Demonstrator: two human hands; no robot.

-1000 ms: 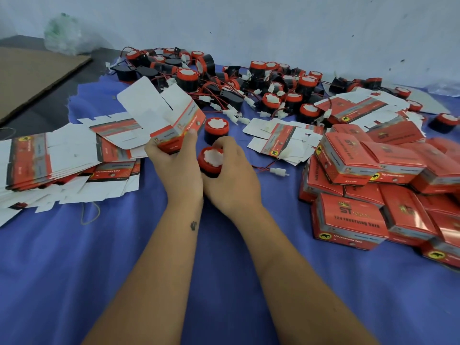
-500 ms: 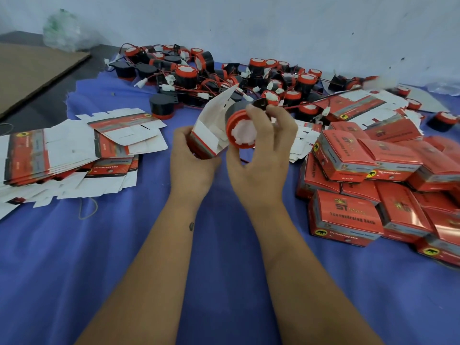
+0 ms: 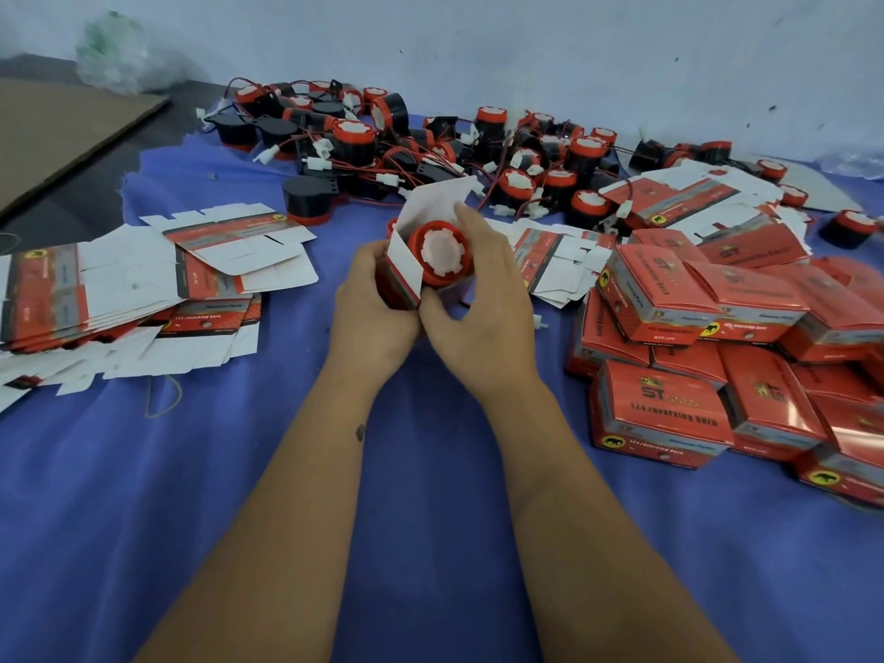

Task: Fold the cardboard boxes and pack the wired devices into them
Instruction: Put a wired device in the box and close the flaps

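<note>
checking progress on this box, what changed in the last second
The right hand lifted the red horn off the blue cloth and pushed it into the open box, which the left hand tipped toward it. The flat blanks and packed boxes stayed put.

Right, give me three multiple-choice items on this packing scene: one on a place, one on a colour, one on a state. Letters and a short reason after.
1. Where does the pile of closed boxes lie?
A. right of the hands
B. left of the hands
C. on the brown cardboard sheet

2. What colour is the cloth under everything?
A. green
B. blue
C. white

3. How is the device being handled?
A. sealed in a closed box
B. lying loose on the cloth
C. partly inside the open box

Answers: 1 A, they are stacked at the right. 2 B, the cloth is blue. 3 C, its red face sticks out of the box, which the left hand grips while the right hand holds it.
</note>
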